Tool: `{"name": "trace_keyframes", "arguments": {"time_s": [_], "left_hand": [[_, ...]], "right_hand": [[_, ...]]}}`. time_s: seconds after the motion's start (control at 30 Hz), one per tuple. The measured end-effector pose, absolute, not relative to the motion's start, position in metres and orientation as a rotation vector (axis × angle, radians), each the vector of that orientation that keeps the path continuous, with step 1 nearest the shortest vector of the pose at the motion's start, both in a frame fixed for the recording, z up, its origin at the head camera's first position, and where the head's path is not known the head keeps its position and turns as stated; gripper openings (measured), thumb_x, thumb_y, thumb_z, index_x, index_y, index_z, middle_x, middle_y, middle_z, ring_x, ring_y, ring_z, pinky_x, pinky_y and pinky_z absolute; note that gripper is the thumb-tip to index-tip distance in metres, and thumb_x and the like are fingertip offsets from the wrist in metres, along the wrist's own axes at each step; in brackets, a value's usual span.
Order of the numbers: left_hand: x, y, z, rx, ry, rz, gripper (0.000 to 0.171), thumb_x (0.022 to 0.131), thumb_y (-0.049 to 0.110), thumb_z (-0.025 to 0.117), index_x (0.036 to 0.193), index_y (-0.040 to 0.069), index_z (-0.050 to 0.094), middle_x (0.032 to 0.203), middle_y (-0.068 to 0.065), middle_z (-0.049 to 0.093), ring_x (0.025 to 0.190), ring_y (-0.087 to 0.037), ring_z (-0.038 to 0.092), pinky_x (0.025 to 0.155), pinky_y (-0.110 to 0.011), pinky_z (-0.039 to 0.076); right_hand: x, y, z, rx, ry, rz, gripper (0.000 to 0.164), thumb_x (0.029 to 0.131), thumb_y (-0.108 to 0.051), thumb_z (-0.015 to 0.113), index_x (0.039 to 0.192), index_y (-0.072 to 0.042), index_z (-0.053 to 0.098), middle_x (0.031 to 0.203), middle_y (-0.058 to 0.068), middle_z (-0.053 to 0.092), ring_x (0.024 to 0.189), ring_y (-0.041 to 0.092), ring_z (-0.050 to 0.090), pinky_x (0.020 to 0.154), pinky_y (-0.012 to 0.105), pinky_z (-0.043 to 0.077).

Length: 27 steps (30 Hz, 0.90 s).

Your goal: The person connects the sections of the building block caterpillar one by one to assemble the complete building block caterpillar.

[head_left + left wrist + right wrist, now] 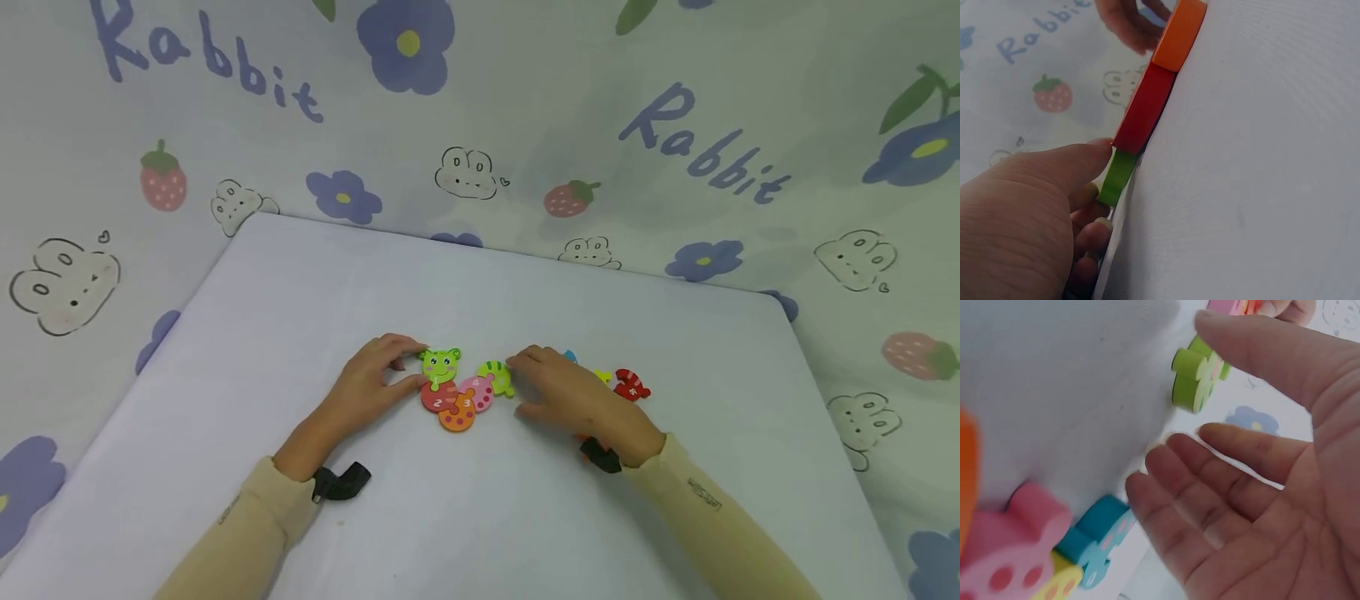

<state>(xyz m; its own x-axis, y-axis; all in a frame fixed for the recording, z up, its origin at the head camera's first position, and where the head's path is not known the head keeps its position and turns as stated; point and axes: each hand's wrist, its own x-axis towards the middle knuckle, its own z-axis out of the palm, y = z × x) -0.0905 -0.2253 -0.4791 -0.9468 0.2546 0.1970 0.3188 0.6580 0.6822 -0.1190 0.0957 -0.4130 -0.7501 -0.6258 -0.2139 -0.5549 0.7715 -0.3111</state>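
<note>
A wooden caterpillar puzzle lies on the white table, its joined pieces forming a curve: the green smiling head piece (439, 365), a red piece (438, 397) numbered 2, an orange piece (457, 414) numbered 3 and a pink piece (476, 393) numbered 4. A green striped piece (494, 377) sits against the pink one's upper right; whether they interlock I cannot tell. My left hand (369, 377) holds the head piece by its left side, thumb by the red joint. My right hand (558, 387) hovers just right of the green striped piece, fingers extended (1179, 494), holding nothing.
Around the right hand lie loose pieces: a red one (632, 386) numbered 5, a yellow one (602, 377), and a blue one (571, 357), the last two partly hidden. A pink dotted piece (1004, 550) shows in the right wrist view. Behind the table hangs rabbit-patterned cloth (495, 108).
</note>
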Motion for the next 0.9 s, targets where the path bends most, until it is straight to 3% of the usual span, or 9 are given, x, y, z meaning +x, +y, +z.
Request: {"name": "trace_keyframes", "arguments": {"time_s": [0.2,0.33,0.67,0.9], "left_hand": [[-0.091,-0.225,-0.479,-0.49,-2.791,-1.17,0.048,0.091,0.023,0.085,0.134,0.014,0.068,0.126,0.0,0.064,0.097,-0.014,0.055,0.084,-0.037,0.052],[-0.091,-0.225,-0.478,-0.478,-2.798,-1.171,0.048,0.091,0.023,0.085,0.135,0.014,0.068,0.126,0.0,0.064,0.097,-0.015,0.055,0.084,-0.038,0.052],[-0.089,-0.226,-0.48,-0.461,-2.809,-1.176,0.048,0.091,0.022,0.085,0.135,0.014,0.068,0.126,-0.001,0.064,0.097,-0.015,0.054,0.084,-0.037,0.051],[-0.09,-0.226,-0.479,-0.472,-2.8,-1.175,0.049,0.09,0.022,0.085,0.135,0.014,0.067,0.126,0.0,0.063,0.097,-0.014,0.054,0.084,-0.037,0.051]], "right_hand": [[-0.116,0.122,-0.398,-0.899,2.662,-0.637,0.053,0.096,-0.025,0.079,0.143,-0.009,0.061,0.136,0.004,0.063,0.118,0.022,0.063,0.099,0.043,0.054],[-0.118,0.142,-0.386,-0.9,2.71,-0.723,0.046,0.098,-0.022,0.076,0.14,-0.007,0.063,0.134,0.007,0.065,0.113,0.026,0.067,0.095,0.046,0.056],[-0.116,0.177,-0.384,-0.765,2.709,-0.72,0.043,0.102,-0.023,0.071,0.14,-0.006,0.062,0.137,0.008,0.064,0.115,0.03,0.067,0.092,0.052,0.057],[-0.109,0.191,-0.389,-0.708,2.71,-0.638,0.047,0.097,-0.018,0.076,0.141,-0.005,0.063,0.134,0.01,0.065,0.096,0.022,0.065,0.087,0.044,0.059]]}}
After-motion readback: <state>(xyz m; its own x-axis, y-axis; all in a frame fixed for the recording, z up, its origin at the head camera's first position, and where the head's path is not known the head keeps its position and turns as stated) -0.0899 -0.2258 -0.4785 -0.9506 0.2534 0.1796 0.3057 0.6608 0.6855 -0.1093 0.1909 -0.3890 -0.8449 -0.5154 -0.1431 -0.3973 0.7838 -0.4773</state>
